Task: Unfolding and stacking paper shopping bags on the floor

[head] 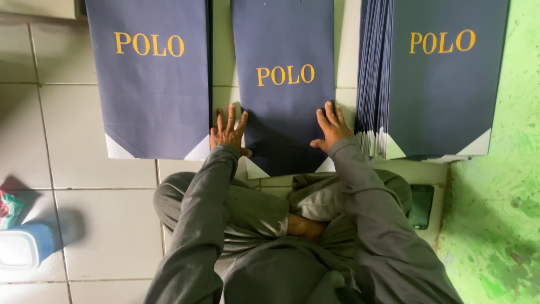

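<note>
Both my hands, left hand [229, 131] and right hand [332, 128], press flat with fingers spread, gripping nothing, steadying the middle navy paper bag [284, 84] at frame centre on the tiled floor [73, 135].

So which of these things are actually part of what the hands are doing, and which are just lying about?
In use:
left hand
right hand
middle navy bag
left navy bag
stack of navy bags

Lying about:
black phone
blue container with white lid
</note>
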